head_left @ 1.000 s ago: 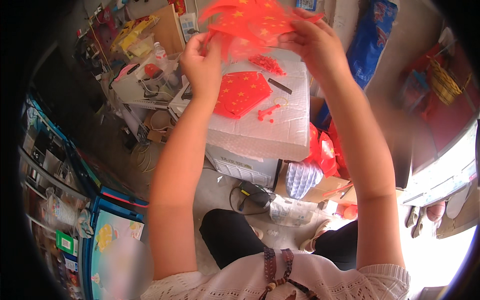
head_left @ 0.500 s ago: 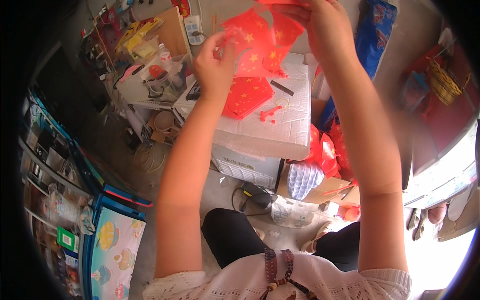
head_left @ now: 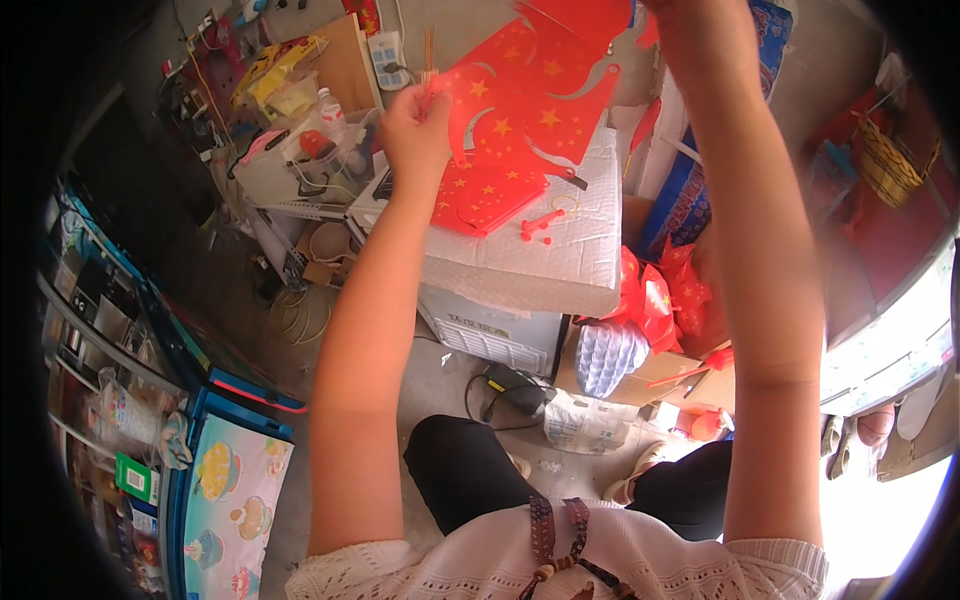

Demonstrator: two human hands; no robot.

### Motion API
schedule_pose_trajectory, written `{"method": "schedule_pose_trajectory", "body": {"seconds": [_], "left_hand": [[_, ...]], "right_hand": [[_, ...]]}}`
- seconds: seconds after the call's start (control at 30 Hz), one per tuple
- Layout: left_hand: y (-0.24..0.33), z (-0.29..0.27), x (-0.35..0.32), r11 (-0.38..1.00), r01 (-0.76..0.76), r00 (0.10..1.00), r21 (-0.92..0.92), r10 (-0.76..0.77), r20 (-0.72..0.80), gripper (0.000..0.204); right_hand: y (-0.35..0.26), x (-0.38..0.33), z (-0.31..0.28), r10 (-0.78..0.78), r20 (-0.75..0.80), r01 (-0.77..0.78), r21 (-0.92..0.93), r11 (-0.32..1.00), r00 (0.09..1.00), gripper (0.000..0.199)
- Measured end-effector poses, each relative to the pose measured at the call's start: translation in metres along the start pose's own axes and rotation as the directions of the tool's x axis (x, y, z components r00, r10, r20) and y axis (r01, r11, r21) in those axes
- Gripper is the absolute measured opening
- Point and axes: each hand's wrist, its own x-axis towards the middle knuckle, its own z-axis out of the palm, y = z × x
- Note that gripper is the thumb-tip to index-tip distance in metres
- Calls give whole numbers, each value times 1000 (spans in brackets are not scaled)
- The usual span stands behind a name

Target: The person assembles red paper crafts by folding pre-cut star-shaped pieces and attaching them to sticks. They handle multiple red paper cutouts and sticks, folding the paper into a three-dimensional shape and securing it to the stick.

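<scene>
A thin red sheet with yellow stars and curved slits (head_left: 548,118) hangs spread out above the padded work surface. My left hand (head_left: 415,128) is closed on its left corner, fingers pinched together. At the top edge, my right hand (head_left: 695,25) is partly cut off and blurred, with a bit of red beside its fingers; its grip is hidden. Beneath the sheet lies a stack of red star-printed sheets (head_left: 480,205). Small red plastic parts (head_left: 540,226) rest to the right of the stack. A dark flat strip (head_left: 572,180) shows partly under the sheet's lower edge.
Bubble wrap (head_left: 510,270) covers the box-like work surface. Red star-printed pinwheels (head_left: 650,300) stand in a carton at its right. A cluttered bin (head_left: 340,150) is at the far left, a blue bag (head_left: 680,200) at the right. A black adapter with cable (head_left: 512,388) lies on the floor.
The red sheet, bunched between my hands before, is now spread out flatter and lower. My right hand has moved up and right, away from it; my left hand shifted slightly left and down.
</scene>
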Motion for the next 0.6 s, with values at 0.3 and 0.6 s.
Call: {"method": "schedule_pose_trajectory", "body": {"seconds": [0.3, 0.6], "left_hand": [[-12, -3, -6, 921, 361, 932, -148, -352, 86, 22], [-93, -25, -7, 806, 480, 832, 346, -544, 112, 28]], "right_hand": [[-7, 29, -51, 227, -73, -184, 373, 910, 971, 18], [-14, -15, -56, 234, 242, -30, -633, 774, 942, 57]]}}
